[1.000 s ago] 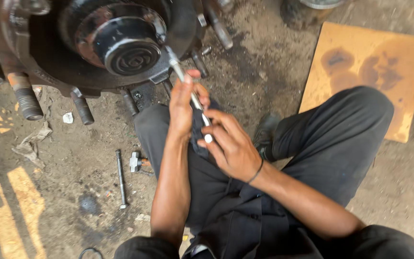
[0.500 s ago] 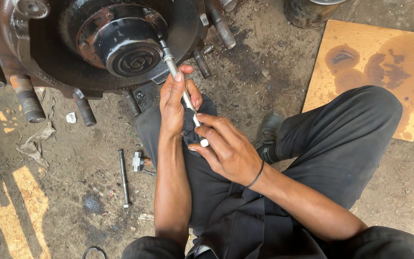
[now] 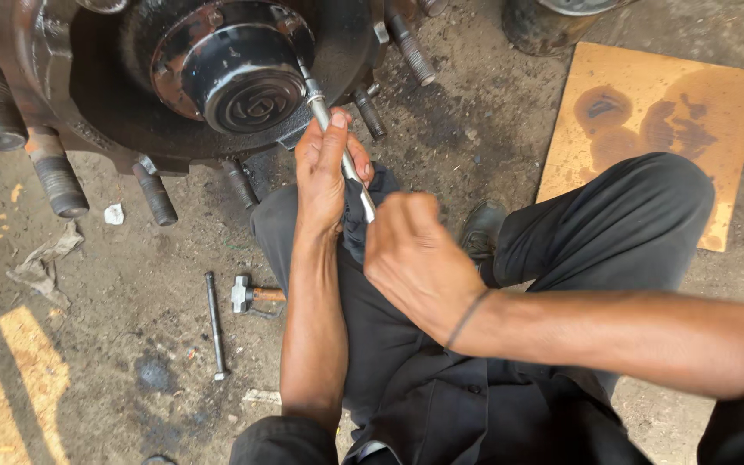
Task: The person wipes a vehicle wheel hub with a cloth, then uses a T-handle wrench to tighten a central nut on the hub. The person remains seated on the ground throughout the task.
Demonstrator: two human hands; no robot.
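Against the greasy wheel hub, a metal ratchet handle angles down; left hand grasps its middle, right hand is clenched around its lower end. Right of them, an oil-stained cardboard sheet lies flat on the ground.

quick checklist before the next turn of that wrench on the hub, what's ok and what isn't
1. Left hand wraps the wrench shaft just below the hub: ok.
2. Right hand closed over the lower end of the wrench: ok.
3. Wrench tip sits at the rim of the hub cap; whether it is fully seated on a bolt: cannot tell.
4. Hammer and long bolt lie on the ground beside the left arm, apart from both hands: ok.
5. Threaded studs stick out around the hub, one close to the left hand's knuckles: not ok.
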